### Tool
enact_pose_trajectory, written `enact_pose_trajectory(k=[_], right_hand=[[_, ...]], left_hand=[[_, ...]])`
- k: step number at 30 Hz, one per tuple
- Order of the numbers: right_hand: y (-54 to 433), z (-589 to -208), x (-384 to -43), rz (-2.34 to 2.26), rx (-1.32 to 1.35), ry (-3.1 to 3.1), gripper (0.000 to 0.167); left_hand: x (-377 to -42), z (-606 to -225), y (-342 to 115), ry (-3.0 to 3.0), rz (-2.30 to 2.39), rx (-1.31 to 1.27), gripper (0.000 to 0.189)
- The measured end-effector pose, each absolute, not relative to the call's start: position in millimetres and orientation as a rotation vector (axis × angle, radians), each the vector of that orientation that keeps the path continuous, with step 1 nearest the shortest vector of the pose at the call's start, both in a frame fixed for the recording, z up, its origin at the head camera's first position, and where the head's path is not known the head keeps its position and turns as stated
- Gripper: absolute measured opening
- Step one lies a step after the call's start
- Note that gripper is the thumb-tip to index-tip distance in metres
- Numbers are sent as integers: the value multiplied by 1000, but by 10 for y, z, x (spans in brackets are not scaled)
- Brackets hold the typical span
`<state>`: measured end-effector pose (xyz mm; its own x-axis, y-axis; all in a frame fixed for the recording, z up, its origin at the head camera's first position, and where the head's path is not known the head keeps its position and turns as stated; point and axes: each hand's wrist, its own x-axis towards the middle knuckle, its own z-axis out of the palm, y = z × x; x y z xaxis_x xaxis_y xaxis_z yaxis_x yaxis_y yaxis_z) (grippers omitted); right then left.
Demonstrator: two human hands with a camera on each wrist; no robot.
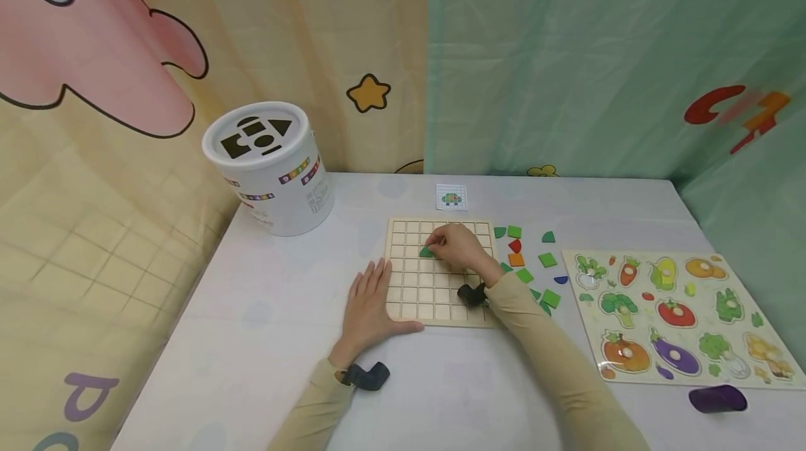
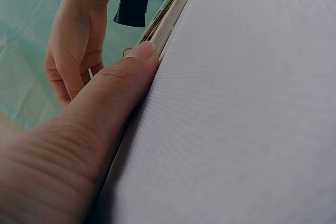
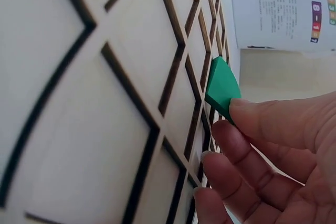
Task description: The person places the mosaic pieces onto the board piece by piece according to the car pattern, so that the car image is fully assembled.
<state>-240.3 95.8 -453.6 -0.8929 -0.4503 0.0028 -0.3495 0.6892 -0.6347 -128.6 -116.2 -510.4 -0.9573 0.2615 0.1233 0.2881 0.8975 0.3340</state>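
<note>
A square wooden grid board [image 1: 409, 290] lies on the table. My right hand [image 1: 458, 247] is over its upper middle and pinches a green quarter-circle piece [image 3: 222, 85] between thumb and fingertips. In the right wrist view the piece stands tilted, its edge right at the grid's dividers. My left hand [image 1: 370, 308] rests flat at the board's left side with fingers spread. Its thumb [image 2: 126, 72] lies along the board's near edge. Right of the board lie loose pieces: green squares [image 1: 546, 260], green quarter circles [image 1: 548, 236], a red piece [image 1: 515, 246], an orange square [image 1: 516, 260] and a blue piece [image 1: 560, 280].
A small card [image 1: 451, 197] with a gridded turtle-like picture lies behind the board. A white bucket [image 1: 277, 185] with shaped holes in its lid stands at the back left. To the right are a vegetable puzzle board [image 1: 642, 311] and a dark purple cylinder [image 1: 718, 399].
</note>
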Motion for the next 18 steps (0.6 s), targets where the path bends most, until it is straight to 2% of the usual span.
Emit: enact_pose_trajectory(k=[18], right_hand=[[925, -4502, -2469, -899, -517, 2731, 7]], left_hand=[[-1284, -5096, -1159, -2986, -517, -441, 129]])
